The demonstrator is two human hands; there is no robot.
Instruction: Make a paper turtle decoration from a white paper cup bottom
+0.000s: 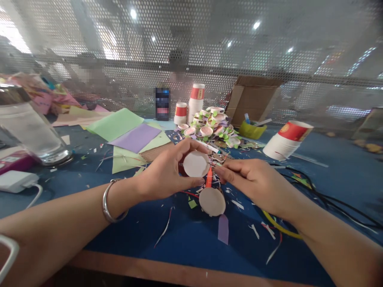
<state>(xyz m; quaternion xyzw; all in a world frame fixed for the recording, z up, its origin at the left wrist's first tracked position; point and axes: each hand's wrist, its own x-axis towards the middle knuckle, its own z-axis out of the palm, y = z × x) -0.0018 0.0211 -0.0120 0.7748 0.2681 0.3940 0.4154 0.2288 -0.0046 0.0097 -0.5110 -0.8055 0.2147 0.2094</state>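
Observation:
My left hand (173,167) is curled round a cut-off paper cup base (196,164), its thumb and fingers on the rim and the white round face toward me. Close to the right edge of that base, my right hand (243,175) is pinched; whatever lies between its fingertips is too small to make out. A narrow orange thing (209,178) shows between the hands. Below it, a second round cup base (212,201) lies on the blue table (134,235). Beside this base is a purple paper strip (223,229) with one rounded end.
Behind my hands rises a heap of cut cup bases (214,121) with green and purple tabs. Stacked paper cups (197,101) and a tilted cup stack (287,139) stand around it. Coloured paper sheets (134,137), a glass jug (38,127) and black cables (317,191) are at the sides.

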